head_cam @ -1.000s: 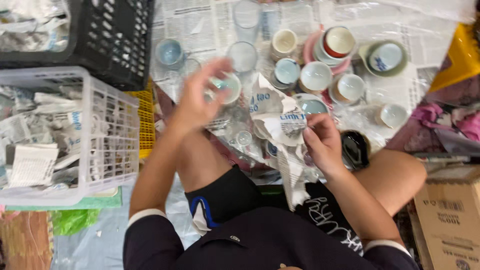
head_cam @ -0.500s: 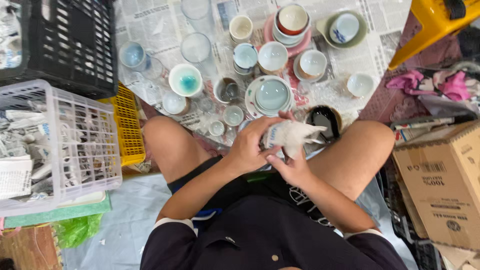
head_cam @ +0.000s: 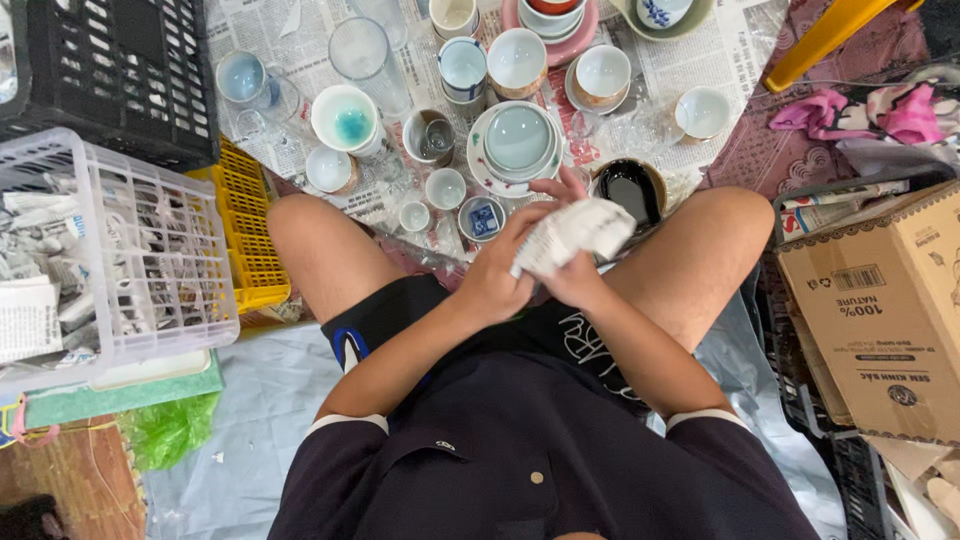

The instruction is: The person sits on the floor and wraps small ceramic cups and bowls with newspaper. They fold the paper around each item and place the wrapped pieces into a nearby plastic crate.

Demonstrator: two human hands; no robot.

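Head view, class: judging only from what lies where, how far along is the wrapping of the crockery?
Done: paper bundles fill the white basket. In hand: left hand and right hand both grip one paper-wrapped piece. Left: many bare cups and bowls on the newspaper.

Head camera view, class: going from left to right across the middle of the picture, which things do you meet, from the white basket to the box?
White plastic basket → yellow crate → left hand → paper-wrapped bundle held in both hands → cardboard box.
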